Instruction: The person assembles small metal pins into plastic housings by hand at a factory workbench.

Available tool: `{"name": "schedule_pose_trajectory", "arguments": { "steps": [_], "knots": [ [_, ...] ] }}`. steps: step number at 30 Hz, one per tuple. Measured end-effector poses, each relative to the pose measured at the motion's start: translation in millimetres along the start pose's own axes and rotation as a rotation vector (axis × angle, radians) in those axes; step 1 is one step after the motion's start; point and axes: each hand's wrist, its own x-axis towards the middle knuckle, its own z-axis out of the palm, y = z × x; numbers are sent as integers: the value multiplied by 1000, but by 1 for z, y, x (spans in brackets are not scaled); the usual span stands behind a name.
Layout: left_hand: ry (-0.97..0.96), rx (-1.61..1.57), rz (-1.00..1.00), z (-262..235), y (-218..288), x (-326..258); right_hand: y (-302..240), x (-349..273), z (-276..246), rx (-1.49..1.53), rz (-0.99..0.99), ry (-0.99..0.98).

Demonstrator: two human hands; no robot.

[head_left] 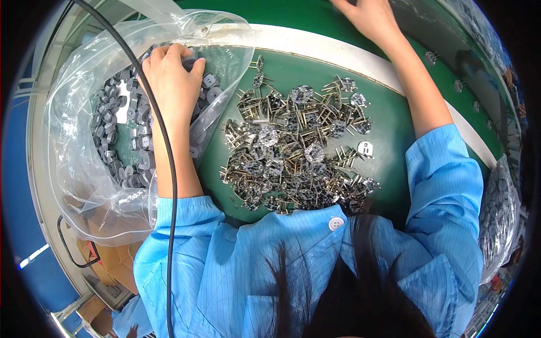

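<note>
My left hand (173,81) reaches into a clear plastic bag (73,141) of round grey plastic parts (107,121). Its fingers curl over a dark grey part, with the thumb on the other side. Stretched far forward over a green belt, my right hand (369,17) is cut off by the top edge, so its fingertips and anything in them are hidden. Between my arms lies a large heap of small metal-pinned plug inserts (293,146) on the green work surface (386,158). One insert with a white face (365,149) rests at the heap's right side.
A white rail (315,48) curves between the work surface and the belt. Several small parts (459,86) sit spaced along the belt at right. A black cable (163,129) hangs across my left forearm. Another filled clear bag (499,208) is by my right elbow; cardboard boxes (121,265) stand lower left.
</note>
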Motion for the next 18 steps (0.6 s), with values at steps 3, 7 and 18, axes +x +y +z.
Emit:
{"name": "schedule_pose_trajectory", "arguments": {
  "steps": [3, 7, 18],
  "knots": [
    [94, -47, 100, 2, 3, -3, -31, -7, 8, 388, -38, -286],
    [-18, -818, -148, -8, 32, -1, -54, -38, 38, 440, -609, -226],
    [-102, -1332, -113, 7, 51, -10, -53, -29, 18, 498, -133, -577]
  ]
}}
